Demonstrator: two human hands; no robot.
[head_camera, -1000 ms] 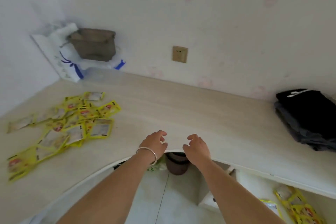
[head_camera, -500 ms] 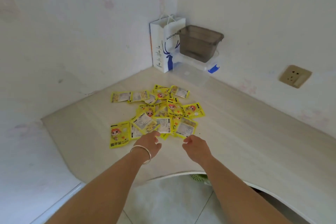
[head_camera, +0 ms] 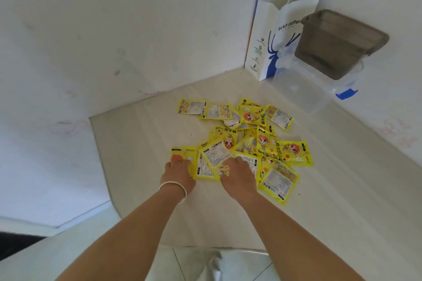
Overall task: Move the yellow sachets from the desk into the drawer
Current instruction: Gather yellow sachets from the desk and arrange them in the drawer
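Observation:
Several yellow sachets (head_camera: 258, 141) lie in a loose overlapping pile on the pale desk (head_camera: 342, 189), in the corner by the walls. My left hand (head_camera: 179, 173), with a white bangle on the wrist, rests fingers-down on the nearest left sachet (head_camera: 182, 155). My right hand (head_camera: 237, 177) lies on the pile's near edge, fingers curled onto a sachet (head_camera: 217, 155) with its white label up. Whether either hand has a sachet gripped is hidden under the fingers. The drawer is out of view.
A white and blue paper bag (head_camera: 278, 36) stands in the corner. Beside it a dark translucent tub (head_camera: 338, 41) sits on a clear lidded box (head_camera: 303, 89) with a blue clip. The desk's curved front edge (head_camera: 205, 246) runs below my forearms.
The view has swung left from the desk's middle to the corner pile. Both hands have reached forward from the desk edge onto the nearest sachets.

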